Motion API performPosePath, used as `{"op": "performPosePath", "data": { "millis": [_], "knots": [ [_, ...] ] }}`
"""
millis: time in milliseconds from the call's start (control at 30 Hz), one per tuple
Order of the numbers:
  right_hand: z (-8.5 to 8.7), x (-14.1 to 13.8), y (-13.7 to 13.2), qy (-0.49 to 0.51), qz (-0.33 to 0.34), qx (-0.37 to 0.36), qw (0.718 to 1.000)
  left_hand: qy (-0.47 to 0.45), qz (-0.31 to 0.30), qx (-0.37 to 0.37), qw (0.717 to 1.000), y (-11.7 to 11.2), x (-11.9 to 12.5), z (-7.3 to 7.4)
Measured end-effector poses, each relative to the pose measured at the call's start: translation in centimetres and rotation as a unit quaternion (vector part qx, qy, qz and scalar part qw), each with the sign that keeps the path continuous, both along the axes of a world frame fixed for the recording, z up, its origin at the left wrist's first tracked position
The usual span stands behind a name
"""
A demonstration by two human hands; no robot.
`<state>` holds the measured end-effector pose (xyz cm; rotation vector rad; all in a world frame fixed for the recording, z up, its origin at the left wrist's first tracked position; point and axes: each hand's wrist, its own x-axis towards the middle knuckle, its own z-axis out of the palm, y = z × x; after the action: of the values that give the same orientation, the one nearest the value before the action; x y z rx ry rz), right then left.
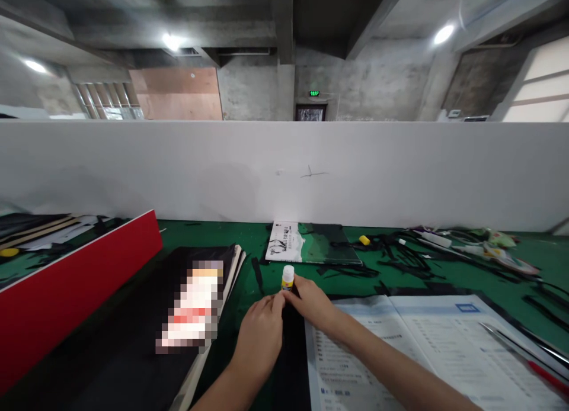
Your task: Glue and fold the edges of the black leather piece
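Observation:
My right hand (313, 303) pinches the lower part of a small white-capped glue stick (287, 276) that stands upright on the green table (222, 236). My left hand (260, 335) lies just left of it, fingers curled together, its fingertips touching a narrow black strip (291, 363) that runs toward me under both hands. Whether the left fingers grip the strip is hidden. An open printed booklet (427, 352) lies under my right forearm.
A stack of black sheets (133, 340) with a blurred label lies at left, beside a red board (66, 292). A printed sheet (311, 243) rests near the white partition (284, 168). Black paper scraps, pens and wrappers litter the right; red-handled scissors (528, 357) lie on the booklet.

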<state>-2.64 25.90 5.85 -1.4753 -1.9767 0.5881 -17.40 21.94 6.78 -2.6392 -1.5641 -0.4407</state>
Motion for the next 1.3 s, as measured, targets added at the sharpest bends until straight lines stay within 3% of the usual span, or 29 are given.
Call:
{"op": "performPosePath", "data": {
  "millis": [133, 333, 633, 800, 1300],
  "knots": [
    [1.1, 0.7, 0.1, 0.007, -0.011, -0.007, 1.000, 0.009, 0.008, 0.004, 1.000, 0.2, 0.0, 0.1],
    [3.6, 2.5, 0.6, 0.008, -0.090, 0.015, 0.996, 0.029, -0.031, 0.004, 0.999, 0.5, -0.2, -0.7],
    [1.1, 2.3, 0.0, -0.010, -0.014, -0.023, 1.000, 0.027, -0.035, 0.014, 0.999, 0.5, -0.4, -0.7],
    [0.9, 2.5, 0.1, 0.010, 0.004, -0.022, 1.000, 0.027, -0.076, 0.016, 0.997, 0.9, -0.5, -1.3],
    [-0.2, 2.4, 0.3, 0.007, 0.015, -0.011, 1.000, 0.036, -0.066, -0.012, 0.997, 0.7, -0.2, -0.5]
  ]
}}
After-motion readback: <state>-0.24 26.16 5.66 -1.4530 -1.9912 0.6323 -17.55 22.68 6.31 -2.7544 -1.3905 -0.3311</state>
